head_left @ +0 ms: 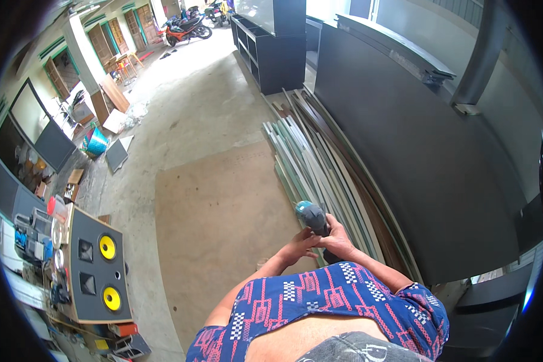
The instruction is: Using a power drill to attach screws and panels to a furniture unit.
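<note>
A cordless drill (312, 216) with a teal and black body is held in front of me at the lower middle of the view. My right hand (338, 240) wraps round its grip from the right side. From the left, my left hand (301, 245) meets the grip with its fingers bent against it, close to the right hand's fingers. Part of the drill's dark lower end shows below the hands. Where each fingertip rests on the grip is hidden.
A brown board (211, 223) lies on the concrete floor (193, 108). Long strips (311, 157) are stacked to its right, beside a large dark panel (416, 151). A dark shelf unit (277, 57) stands beyond. At left is a speaker cabinet (90, 277) with yellow cones; motorbikes (187, 30) are far off.
</note>
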A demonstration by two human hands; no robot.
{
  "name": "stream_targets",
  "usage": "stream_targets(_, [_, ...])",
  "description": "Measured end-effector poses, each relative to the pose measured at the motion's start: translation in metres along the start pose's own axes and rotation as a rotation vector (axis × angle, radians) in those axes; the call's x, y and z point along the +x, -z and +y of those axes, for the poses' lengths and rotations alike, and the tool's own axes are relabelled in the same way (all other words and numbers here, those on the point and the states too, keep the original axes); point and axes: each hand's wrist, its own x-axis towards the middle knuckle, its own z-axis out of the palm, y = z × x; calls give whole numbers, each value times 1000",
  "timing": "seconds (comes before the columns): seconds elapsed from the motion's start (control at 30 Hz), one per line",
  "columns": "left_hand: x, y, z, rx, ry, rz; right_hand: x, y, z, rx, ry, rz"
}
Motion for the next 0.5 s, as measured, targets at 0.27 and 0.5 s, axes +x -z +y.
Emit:
stream_targets(0.27, [28, 21, 73, 13, -108, -108, 48, -32, 14, -2, -10, 157])
stream_targets(0.5, [56, 28, 95, 130, -55, -139, 43, -22, -37, -448, 66, 206])
